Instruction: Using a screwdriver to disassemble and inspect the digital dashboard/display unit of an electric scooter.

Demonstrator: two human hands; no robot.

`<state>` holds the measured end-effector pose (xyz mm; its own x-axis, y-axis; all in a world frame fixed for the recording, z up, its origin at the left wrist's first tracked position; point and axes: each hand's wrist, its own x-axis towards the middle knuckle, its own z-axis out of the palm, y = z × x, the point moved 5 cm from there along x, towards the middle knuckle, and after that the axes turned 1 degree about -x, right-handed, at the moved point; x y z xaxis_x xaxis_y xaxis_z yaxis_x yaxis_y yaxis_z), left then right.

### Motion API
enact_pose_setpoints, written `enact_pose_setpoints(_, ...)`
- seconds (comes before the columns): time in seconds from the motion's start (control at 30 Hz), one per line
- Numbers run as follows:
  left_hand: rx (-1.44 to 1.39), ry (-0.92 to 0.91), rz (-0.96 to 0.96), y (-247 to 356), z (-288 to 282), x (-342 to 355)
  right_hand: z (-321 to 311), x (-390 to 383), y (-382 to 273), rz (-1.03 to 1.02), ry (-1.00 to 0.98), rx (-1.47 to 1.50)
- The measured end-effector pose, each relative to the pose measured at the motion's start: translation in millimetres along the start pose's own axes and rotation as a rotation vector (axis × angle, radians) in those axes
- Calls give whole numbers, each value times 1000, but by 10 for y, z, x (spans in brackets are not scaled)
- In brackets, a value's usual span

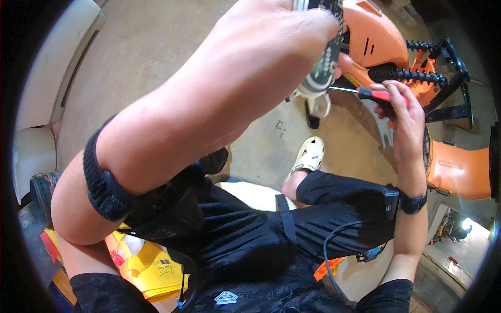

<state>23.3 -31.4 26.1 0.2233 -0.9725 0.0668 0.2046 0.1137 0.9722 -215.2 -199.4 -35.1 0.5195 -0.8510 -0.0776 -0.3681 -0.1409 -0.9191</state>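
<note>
At the top, my left hand reaches across, its knuckles near the upper edge and most fingers hidden. It is closed around a grey-and-white part with a black patterned band; a fingertip shows beyond the band. On the right, my right hand grips a red-and-black screwdriver. Its thin metal shaft points left, and the tip meets or lies just behind the lower end of the grey-and-white part. Beyond both hands stands an orange plastic machine with black coil springs and a black tubular frame.
A second orange plastic piece is at the right, above a shelf-like surface with small items and a bright light. My cream clog rests on the concrete floor. Yellow printed packaging lies by my left elbow; a white cabinet stands left.
</note>
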Motion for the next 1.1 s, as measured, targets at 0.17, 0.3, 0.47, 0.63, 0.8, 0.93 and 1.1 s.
enact_pose_setpoints(0.17,-21,6,-75,-178,-30,18,-394,-271,-335,-161,160,184)
enact_pose_setpoints(0.3,-205,48,-151,-241,1,-36,-514,-363,-479,-255,279,253)
enact_pose_setpoints(0.47,-278,148,-302,-308,87,-1,-686,-425,-487,-264,384,350)
enact_pose_setpoints(0.63,-271,105,-366,-302,105,42,-753,-425,-454,-284,405,422)
enact_pose_setpoints(0.8,-218,81,-315,-253,126,85,-794,-421,-399,-300,418,513)
enact_pose_setpoints(0.93,-219,-22,-255,-321,185,101,-750,-431,-390,-298,376,592)
enact_pose_setpoints(1.1,-102,-83,-245,-357,193,111,-668,-433,-385,-285,337,667)
